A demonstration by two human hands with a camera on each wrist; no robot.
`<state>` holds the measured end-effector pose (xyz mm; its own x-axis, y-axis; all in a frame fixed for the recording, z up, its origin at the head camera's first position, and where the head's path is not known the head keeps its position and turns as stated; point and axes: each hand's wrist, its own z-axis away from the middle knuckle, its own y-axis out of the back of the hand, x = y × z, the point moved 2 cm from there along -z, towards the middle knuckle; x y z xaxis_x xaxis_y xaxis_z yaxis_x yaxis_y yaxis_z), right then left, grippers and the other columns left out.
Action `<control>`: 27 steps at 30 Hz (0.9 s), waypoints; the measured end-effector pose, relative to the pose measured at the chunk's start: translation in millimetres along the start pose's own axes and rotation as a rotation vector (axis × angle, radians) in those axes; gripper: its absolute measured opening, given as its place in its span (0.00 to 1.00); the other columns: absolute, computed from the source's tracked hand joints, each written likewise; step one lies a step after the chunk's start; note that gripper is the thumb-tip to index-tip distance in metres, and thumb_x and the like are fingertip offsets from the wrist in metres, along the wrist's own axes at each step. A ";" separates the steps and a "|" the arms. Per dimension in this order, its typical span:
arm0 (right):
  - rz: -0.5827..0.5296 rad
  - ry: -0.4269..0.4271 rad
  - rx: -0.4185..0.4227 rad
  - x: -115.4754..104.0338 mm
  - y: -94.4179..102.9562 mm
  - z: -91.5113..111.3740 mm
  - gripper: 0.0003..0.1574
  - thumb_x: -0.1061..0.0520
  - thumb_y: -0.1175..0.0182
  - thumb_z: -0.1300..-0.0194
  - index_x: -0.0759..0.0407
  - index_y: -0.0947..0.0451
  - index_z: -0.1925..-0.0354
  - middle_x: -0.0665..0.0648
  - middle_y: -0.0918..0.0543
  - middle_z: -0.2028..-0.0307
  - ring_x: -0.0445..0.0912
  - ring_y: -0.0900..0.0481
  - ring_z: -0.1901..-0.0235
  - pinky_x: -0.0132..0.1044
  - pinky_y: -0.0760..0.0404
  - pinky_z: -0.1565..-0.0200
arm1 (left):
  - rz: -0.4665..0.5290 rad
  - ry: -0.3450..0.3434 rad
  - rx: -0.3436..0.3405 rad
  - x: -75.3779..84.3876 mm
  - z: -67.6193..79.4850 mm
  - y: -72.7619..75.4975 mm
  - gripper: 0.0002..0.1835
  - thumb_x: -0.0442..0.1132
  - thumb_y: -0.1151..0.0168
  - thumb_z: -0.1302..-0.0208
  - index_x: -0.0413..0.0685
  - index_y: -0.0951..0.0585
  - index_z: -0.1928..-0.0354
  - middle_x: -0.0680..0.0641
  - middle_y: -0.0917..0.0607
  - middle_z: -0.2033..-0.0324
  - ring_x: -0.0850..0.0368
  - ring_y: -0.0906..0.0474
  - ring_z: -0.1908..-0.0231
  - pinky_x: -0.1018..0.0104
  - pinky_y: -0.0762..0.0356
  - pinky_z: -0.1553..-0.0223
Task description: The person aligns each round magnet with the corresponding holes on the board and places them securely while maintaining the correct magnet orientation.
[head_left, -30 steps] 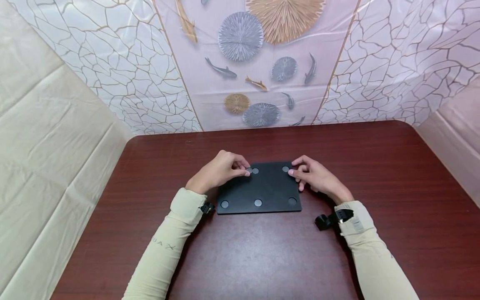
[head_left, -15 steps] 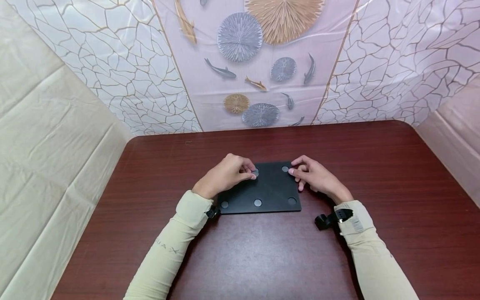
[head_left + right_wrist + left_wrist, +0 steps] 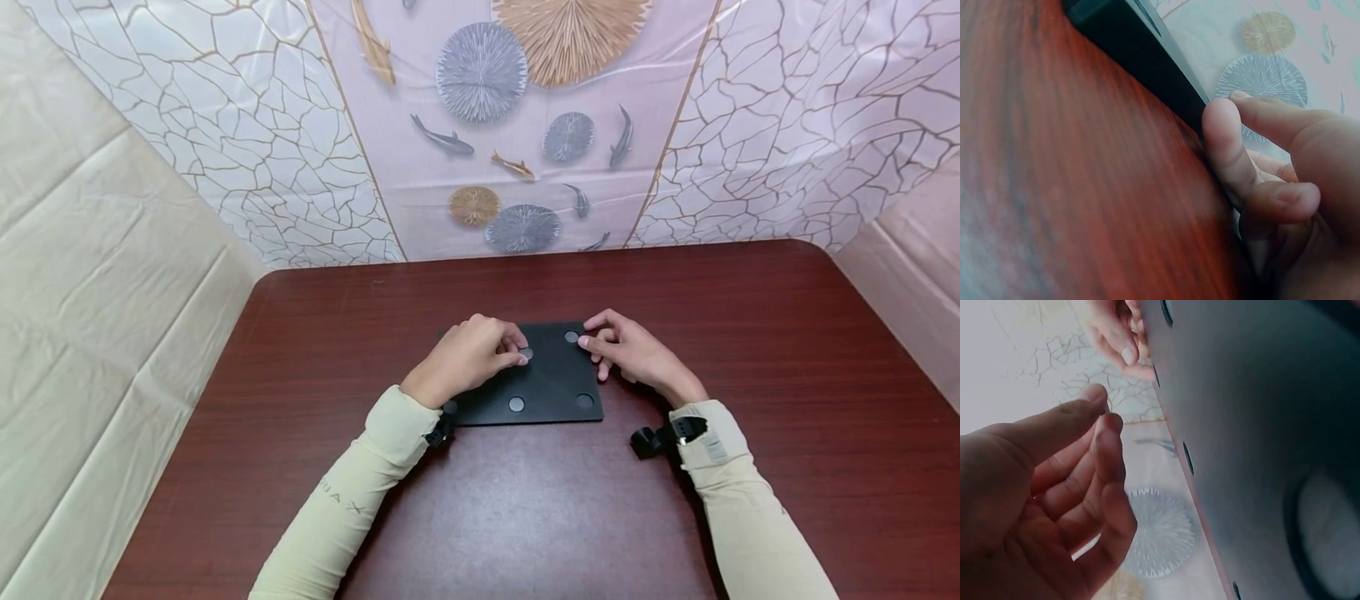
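Note:
A black rectangular board [image 3: 555, 375] with round spots lies flat on the table. My left hand [image 3: 468, 354] is over its left half, pinching a small round grey disc [image 3: 527, 353] between thumb and forefinger. In the left wrist view only a thin edge of that disc shows between the fingertips, apart from the board's face. My right hand [image 3: 633, 350] holds the board by its far right corner, thumb near a grey disc [image 3: 572, 337] set in that corner. The right wrist view has these fingertips against the board's side. My left hand hides the board's far left part.
Another grey disc [image 3: 517, 404] sits at the middle of the board's near edge. A darker round spot [image 3: 585, 401] marks the near right corner. The reddish-brown table [image 3: 750, 333] extends around the board. Behind it hangs a patterned cloth [image 3: 420, 192].
My left hand has moved to the right and slightly nearer over the board, carrying the pinched disc away from the far edge. My right hand and the board have stayed in place.

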<state>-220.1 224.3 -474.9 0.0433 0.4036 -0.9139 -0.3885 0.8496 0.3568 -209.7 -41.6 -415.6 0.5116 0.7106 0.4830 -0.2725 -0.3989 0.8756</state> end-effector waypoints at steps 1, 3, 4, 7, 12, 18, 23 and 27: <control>0.000 0.000 0.001 0.0 0.1 0.0 0.28 0.53 0.40 0.19 0.68 0.36 0.35 0.58 0.21 0.69 0.44 0.18 0.80 0.33 0.39 0.87 | -0.010 0.015 0.002 1.3 0.2 -0.8 0.09 0.45 0.28 0.29 0.50 0.10 0.53 0.58 0.10 0.65 0.68 0.16 0.65 0.67 0.18 0.63; -0.002 0.000 0.001 0.1 0.3 -0.2 0.27 0.53 0.40 0.19 0.68 0.36 0.35 0.58 0.21 0.70 0.44 0.18 0.80 0.33 0.39 0.87 | -0.021 0.044 0.008 3.5 0.6 -2.8 0.09 0.46 0.29 0.28 0.51 0.10 0.53 0.59 0.10 0.66 0.69 0.17 0.66 0.67 0.19 0.65; -0.004 0.003 -0.001 0.2 0.2 -0.3 0.27 0.53 0.40 0.19 0.68 0.36 0.35 0.58 0.21 0.70 0.44 0.18 0.80 0.33 0.39 0.87 | -0.014 0.056 0.007 4.6 0.7 -4.0 0.09 0.46 0.29 0.28 0.51 0.10 0.53 0.59 0.11 0.66 0.69 0.18 0.67 0.67 0.19 0.65; -0.004 0.003 -0.002 0.6 0.2 -0.6 0.27 0.53 0.40 0.19 0.69 0.36 0.35 0.58 0.21 0.70 0.43 0.18 0.80 0.33 0.38 0.87 | 0.007 0.078 0.006 8.5 0.9 -7.1 0.09 0.46 0.30 0.27 0.51 0.10 0.52 0.59 0.11 0.67 0.69 0.19 0.68 0.68 0.20 0.66; 0.000 0.000 0.001 0.2 0.4 -0.5 0.27 0.53 0.40 0.19 0.68 0.36 0.35 0.58 0.20 0.70 0.44 0.19 0.81 0.33 0.38 0.87 | 0.043 0.099 0.002 14.3 1.0 -12.7 0.09 0.46 0.30 0.27 0.51 0.10 0.52 0.59 0.13 0.68 0.67 0.20 0.69 0.69 0.22 0.68; -0.007 0.003 0.000 0.7 -0.2 -0.1 0.28 0.53 0.40 0.20 0.68 0.36 0.35 0.57 0.20 0.70 0.43 0.19 0.81 0.33 0.38 0.87 | 0.049 0.085 0.034 19.3 0.8 -20.0 0.09 0.44 0.31 0.26 0.50 0.11 0.51 0.59 0.14 0.69 0.67 0.21 0.71 0.70 0.23 0.68; 0.002 0.009 0.000 1.6 -0.4 -0.3 0.28 0.52 0.40 0.19 0.68 0.36 0.35 0.57 0.20 0.70 0.44 0.19 0.81 0.33 0.38 0.87 | 0.039 0.082 0.059 24.0 1.2 -26.5 0.08 0.43 0.31 0.26 0.50 0.11 0.51 0.60 0.14 0.69 0.67 0.22 0.71 0.71 0.24 0.68; 0.006 0.013 0.004 1.8 -0.1 -1.3 0.27 0.53 0.41 0.19 0.68 0.35 0.36 0.56 0.20 0.70 0.44 0.18 0.81 0.32 0.38 0.87 | 0.021 0.098 0.049 28.7 1.9 -31.6 0.08 0.45 0.31 0.26 0.54 0.11 0.51 0.63 0.16 0.69 0.68 0.22 0.71 0.71 0.25 0.71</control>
<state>-221.1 224.4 -476.9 0.0292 0.4048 -0.9139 -0.3852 0.8483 0.3634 -184.8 -9.6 -429.4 0.4238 0.7538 0.5022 -0.2409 -0.4406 0.8648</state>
